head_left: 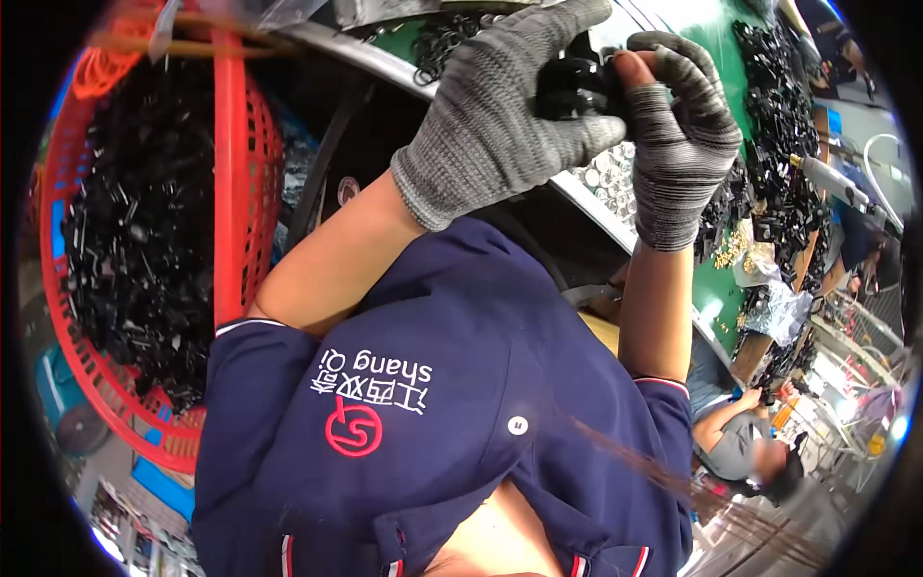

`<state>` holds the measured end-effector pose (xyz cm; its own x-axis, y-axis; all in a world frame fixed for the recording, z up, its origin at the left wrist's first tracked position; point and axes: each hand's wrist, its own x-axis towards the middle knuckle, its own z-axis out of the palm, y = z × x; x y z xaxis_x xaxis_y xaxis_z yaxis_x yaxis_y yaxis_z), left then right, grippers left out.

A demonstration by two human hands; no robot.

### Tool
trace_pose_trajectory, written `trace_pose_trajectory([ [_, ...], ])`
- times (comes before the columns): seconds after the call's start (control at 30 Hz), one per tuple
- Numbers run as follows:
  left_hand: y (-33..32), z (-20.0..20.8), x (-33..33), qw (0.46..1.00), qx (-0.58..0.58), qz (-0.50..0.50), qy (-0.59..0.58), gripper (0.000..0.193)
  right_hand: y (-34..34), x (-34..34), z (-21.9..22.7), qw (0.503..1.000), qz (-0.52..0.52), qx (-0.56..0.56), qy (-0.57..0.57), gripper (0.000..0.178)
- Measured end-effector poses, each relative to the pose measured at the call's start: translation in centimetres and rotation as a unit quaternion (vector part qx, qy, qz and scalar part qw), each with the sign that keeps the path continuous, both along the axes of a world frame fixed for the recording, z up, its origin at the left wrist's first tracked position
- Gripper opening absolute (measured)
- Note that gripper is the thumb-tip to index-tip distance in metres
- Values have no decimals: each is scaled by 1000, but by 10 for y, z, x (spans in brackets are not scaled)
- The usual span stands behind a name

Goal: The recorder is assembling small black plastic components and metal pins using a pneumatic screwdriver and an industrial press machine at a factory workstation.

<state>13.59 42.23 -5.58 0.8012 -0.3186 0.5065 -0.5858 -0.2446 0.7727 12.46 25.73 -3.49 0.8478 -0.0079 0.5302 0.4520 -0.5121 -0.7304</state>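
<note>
Near the top of the view, my left hand (490, 120), in a grey knit glove, is closed around a shiny black rounded part (575, 88). Its thumb lies along the near side of the part, and its fingers reach over the far side. My right hand (681, 144), gloved alike but with the thumb tip bare, pinches at the part's right edge with curled fingers. Whether a smaller piece sits in that pinch is hidden. Both hands are above the front edge of a green-topped workbench (716, 288).
To the left stands a red plastic basket (229, 183) heaped with black parts (139, 221). Round silvery pieces (608, 188) lie below my hands. More black parts (777, 106), small brass pieces (734, 245), a clear bag (777, 313) and a powered screwdriver (835, 180) are at right. Another person (740, 442) sits beyond.
</note>
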Motion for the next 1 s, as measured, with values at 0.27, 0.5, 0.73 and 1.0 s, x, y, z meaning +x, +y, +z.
trace_pose_trajectory([
  [0.27, 12, -5, -3, 991, -100, 1, 88, 70, 9, 5, -9, 980, 12, -135, -148, 14],
  [0.5, 6, -5, 12, 996, -83, -31, -13, 72, 2, 0, 3, 986, 34, 122, 110, 15],
  [0.73, 5, -4, 26, 997, -40, -62, -13, 77, -7, 19, 5, 873, 97, 391, 276, 23],
  [1.0, -8, -14, 35, 998, -7, -35, 48, 77, -26, 40, -9, 920, 78, 228, 311, 29],
])
